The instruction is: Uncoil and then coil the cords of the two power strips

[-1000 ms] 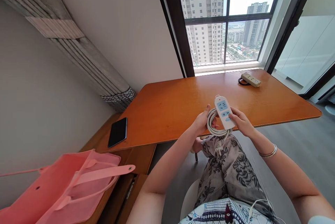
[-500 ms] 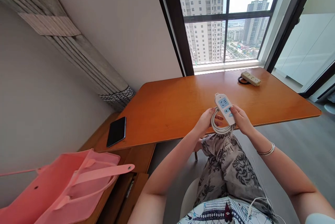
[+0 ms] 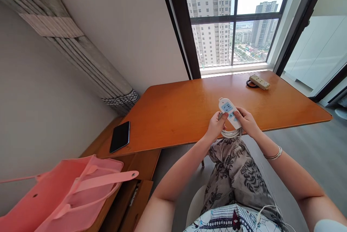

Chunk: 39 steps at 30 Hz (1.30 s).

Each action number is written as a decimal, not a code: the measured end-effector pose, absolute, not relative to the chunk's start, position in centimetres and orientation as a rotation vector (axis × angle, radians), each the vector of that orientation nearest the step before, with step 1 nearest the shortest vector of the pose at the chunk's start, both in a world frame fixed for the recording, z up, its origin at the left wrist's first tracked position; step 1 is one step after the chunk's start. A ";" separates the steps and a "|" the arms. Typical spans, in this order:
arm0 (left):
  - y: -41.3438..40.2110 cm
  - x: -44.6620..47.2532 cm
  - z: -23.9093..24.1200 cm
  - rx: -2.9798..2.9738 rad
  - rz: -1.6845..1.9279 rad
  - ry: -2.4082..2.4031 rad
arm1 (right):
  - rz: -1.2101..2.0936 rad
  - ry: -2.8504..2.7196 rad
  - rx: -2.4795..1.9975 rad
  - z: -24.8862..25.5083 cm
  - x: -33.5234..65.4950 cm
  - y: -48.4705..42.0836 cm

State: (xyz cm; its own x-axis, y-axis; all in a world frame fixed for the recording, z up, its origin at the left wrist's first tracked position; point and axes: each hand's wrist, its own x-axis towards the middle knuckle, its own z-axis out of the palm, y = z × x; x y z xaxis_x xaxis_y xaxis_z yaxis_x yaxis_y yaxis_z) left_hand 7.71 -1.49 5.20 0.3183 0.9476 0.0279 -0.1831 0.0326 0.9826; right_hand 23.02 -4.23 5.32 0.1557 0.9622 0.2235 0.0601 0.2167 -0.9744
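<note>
A white power strip (image 3: 223, 102) with blue socket panels is held tilted over the near edge of the wooden table. My left hand (image 3: 216, 125) is closed on its left side and on the coiled white cord, the thumb on the strip's edge. My right hand (image 3: 247, 120) grips the strip from the right, its thumb resting on the front face near the lower socket. The looped cord (image 3: 231, 134) hangs under the strip, and its plug end dangles above my patterned trousers (image 3: 244, 177).
A beige power strip (image 3: 259, 81) with a black cord lies at the far right of the wooden table (image 3: 173, 116). A black tablet (image 3: 120, 137) lies at the left end. An open pink bag (image 3: 81, 192) stands at lower left. A window is behind the table.
The power strip has shifted slightly left and tilted more. My left thumb has come onto the strip's edge, and my right hand has moved a little left with it.
</note>
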 end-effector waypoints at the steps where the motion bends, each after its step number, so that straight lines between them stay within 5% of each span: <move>1: -1.5 7.9 5.1 1.209 1.087 0.847 | 0.927 -1.183 -1.130 5.2 22.9 -4.3; 9: -1.4 9.5 3.9 1.036 1.290 0.893 | 1.031 -0.999 -1.092 3.3 22.8 -5.2; 15: -1.7 11.1 2.5 1.102 1.094 0.895 | 0.942 -1.038 -1.214 3.4 25.7 -4.2; 20: 0.1 9.9 1.5 1.521 0.893 0.859 | 0.902 -1.113 -1.346 4.5 31.7 -2.6; 31: 5.9 3.9 -1.3 1.754 1.176 1.153 | 0.707 -1.203 -1.944 6.0 47.7 1.6; 39: 4.9 3.6 -1.1 1.935 1.066 1.120 | 0.170 -1.505 -2.161 5.2 51.2 5.3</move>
